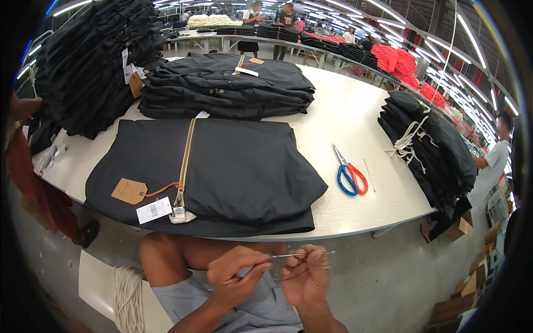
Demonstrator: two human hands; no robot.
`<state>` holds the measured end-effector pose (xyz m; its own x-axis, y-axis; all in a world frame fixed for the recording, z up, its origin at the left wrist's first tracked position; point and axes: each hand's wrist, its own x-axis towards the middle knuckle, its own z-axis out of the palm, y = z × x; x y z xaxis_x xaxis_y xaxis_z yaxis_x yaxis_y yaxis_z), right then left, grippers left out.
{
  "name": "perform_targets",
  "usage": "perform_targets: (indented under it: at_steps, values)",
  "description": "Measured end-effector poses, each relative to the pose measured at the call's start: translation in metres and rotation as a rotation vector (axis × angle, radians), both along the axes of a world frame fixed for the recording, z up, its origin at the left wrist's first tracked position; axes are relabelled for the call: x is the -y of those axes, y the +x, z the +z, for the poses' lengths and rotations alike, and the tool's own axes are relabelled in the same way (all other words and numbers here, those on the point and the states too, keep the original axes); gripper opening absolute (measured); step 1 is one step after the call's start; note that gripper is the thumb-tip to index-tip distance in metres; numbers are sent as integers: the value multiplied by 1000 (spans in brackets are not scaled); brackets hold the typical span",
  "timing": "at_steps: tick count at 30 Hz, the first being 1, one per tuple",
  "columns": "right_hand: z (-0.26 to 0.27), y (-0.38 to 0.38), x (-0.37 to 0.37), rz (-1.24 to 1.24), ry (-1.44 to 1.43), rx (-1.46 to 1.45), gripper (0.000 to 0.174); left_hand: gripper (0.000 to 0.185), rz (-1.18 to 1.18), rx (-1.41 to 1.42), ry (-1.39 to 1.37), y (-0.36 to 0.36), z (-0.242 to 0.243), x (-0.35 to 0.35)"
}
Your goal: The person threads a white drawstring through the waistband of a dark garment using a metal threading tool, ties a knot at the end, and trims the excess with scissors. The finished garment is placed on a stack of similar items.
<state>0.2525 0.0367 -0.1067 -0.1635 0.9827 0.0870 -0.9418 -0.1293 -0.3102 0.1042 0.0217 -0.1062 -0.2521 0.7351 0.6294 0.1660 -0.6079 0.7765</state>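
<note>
Above my lap, just off the table's near edge, my right hand (pixel 306 272) grips a thin metal rod (pixel 287 255) between thumb and fingers. The rod's small-ended tip sticks out to the right. My left hand (pixel 239 270) pinches around the rod's other end; its fingers hide what exactly is between them. A folded black garment (pixel 245 166) lies in front of me, with a zip (pixel 188 150), a brown hang tag (pixel 129 191) and a white printed tag (pixel 154 210). To its right are scissors (pixel 352 177) with blue and red handles, beside another thin rod (pixel 369 175).
Black garment stacks (pixel 225 91) stand behind and at left (pixel 95 62). Another black stack (pixel 429 154) with white cords (pixel 406 141) sits at the table's (pixel 345 112) right edge. Coiled cord (pixel 128 295) hangs over a bench at lower left. People stand at both sides.
</note>
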Motion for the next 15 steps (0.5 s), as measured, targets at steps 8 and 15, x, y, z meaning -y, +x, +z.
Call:
perform_targets:
  at_steps: [8,15]
  values:
    - [37,38,-50,-580,288,1053,37,17,758,-170,-181,-124,-27,76]
    - [49,74,-166,-587,396,2101,24,35,885,48,-421,-292,-180,120]
